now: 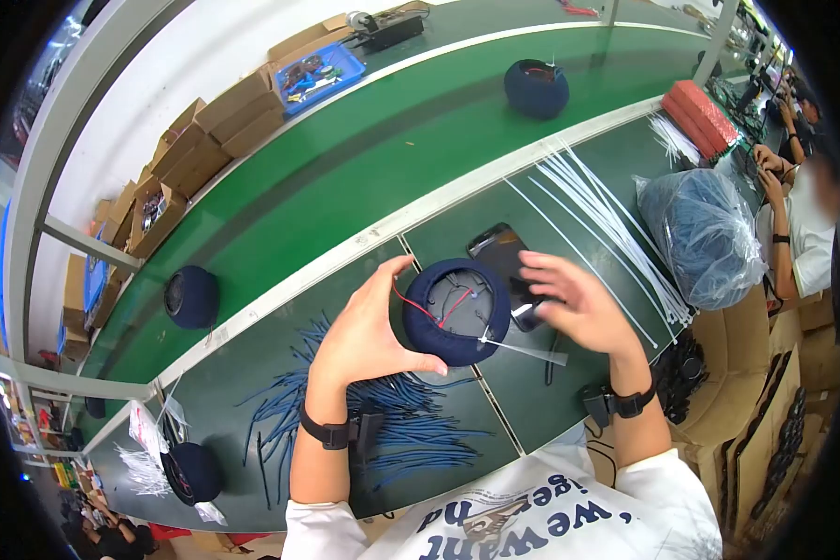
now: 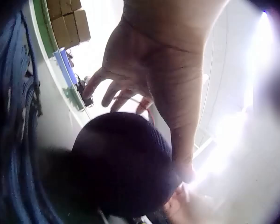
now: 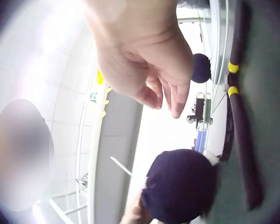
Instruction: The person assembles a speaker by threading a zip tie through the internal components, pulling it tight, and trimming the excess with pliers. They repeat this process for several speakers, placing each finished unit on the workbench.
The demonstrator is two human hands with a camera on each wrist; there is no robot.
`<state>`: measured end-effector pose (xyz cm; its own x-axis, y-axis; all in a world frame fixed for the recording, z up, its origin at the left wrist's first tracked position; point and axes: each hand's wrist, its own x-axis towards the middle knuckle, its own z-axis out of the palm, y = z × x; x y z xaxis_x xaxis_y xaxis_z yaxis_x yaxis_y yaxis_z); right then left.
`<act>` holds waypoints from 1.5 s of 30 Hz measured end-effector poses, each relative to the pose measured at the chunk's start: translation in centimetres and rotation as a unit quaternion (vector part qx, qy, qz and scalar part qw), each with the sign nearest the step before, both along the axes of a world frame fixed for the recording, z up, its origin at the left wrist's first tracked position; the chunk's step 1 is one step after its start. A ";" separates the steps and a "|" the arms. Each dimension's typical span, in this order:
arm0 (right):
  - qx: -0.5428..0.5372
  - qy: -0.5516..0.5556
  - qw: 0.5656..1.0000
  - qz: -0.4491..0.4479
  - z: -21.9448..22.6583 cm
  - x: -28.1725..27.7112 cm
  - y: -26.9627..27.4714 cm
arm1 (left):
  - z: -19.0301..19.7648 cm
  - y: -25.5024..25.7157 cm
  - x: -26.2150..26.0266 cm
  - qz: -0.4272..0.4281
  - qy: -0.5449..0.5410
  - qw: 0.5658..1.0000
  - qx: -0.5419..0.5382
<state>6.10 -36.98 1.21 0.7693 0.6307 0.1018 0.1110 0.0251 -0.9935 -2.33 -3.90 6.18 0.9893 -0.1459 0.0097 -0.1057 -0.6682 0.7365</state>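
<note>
A round navy fabric-covered piece (image 1: 420, 322) stands on the green bench, its open top showing a grey inside with red and black wires. Across its front runs a clear cable tie (image 1: 532, 352), its tail pointing right. My left hand (image 1: 359, 327) is spread around the left side of the piece, thumb at the front and fingers farther back, near a red wire loop (image 2: 150, 114). To the right of the piece my right hand (image 1: 579, 303) hovers with loosely bent fingers and nothing in it. Beneath that hand lies a dark phone (image 1: 499, 250).
Blue cut tubes (image 1: 411, 443) lie in a heap at front left. Long white cable ties (image 1: 607, 233) and a plastic bag (image 1: 705, 238) are at right. Dark-handled cutters (image 3: 242, 135) lie near my right wrist. More navy pieces (image 1: 537, 89) stand on the green belt. Another person sits far right.
</note>
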 end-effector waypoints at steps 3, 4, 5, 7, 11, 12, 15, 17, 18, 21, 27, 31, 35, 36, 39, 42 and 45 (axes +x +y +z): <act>-0.080 -0.079 0.989 0.092 0.9 -0.2 3.6 | -2.1 -0.5 0.7 -0.054 -0.028 0.997 -0.042; -0.124 -0.146 0.978 0.087 1.0 -0.4 4.2 | -2.7 -0.8 0.9 -0.068 -0.051 0.995 -0.047; -0.166 -0.212 0.960 0.080 1.2 -0.5 4.7 | -3.0 -0.9 1.0 -0.082 -0.074 0.993 -0.050; -0.186 -0.203 0.958 0.078 1.7 -1.2 5.1 | -3.6 -0.5 1.4 -0.105 -0.073 0.989 -0.080; -0.204 -0.208 0.955 0.056 0.9 -2.1 4.9 | -5.9 -0.2 2.1 -0.135 -0.081 0.980 -0.119; -0.204 -0.214 0.954 0.050 0.9 -2.3 4.8 | -6.2 -0.1 2.3 -0.141 -0.082 0.978 -0.127; -0.192 -0.222 0.955 0.042 1.3 -2.5 4.6 | -6.7 0.0 2.1 -0.112 -0.100 0.972 -0.179; -0.168 -0.207 0.963 0.044 1.4 -2.4 4.2 | -5.7 0.2 2.1 -0.118 -0.091 0.969 -0.198; -0.173 -0.206 0.962 0.043 1.5 -2.5 4.3 | -5.4 0.3 2.0 -0.120 -0.083 0.967 -0.208; -0.216 -0.235 0.947 0.039 2.0 -2.8 4.4 | -5.8 0.3 2.0 -0.138 -0.088 0.975 -0.153; -0.181 -0.195 0.963 0.053 1.9 -3.5 4.6 | -7.0 -0.1 2.1 -0.123 -0.091 0.962 -0.228; -0.148 -0.188 0.970 0.037 0.9 -3.0 4.5 | -5.4 -0.3 1.7 -0.126 -0.043 0.972 -0.191; -0.171 -0.219 0.960 0.021 0.5 -3.5 5.4 | -6.7 -0.7 1.9 -0.117 -0.024 0.966 -0.227; -0.174 -0.227 0.958 0.013 0.4 -3.6 5.5 | -6.9 -0.6 1.9 -0.112 -0.021 0.964 -0.239; -0.187 -0.224 0.956 -0.001 0.4 -3.9 5.8 | -7.1 -0.4 2.1 -0.113 -0.004 0.963 -0.243; -0.182 -0.236 0.954 -0.008 0.3 -4.0 5.7 | -6.6 -0.2 2.2 -0.135 0.014 0.960 -0.245; -0.122 -0.211 0.970 0.013 0.8 -4.0 5.1 | -7.0 0.0 2.4 -0.102 0.064 0.913 -0.391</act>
<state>2.14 -31.91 1.98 0.6745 0.6948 0.2495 0.5116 -0.1963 -0.8365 0.10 -3.94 -0.86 0.9423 -0.3259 0.0761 -0.0490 0.0905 0.9947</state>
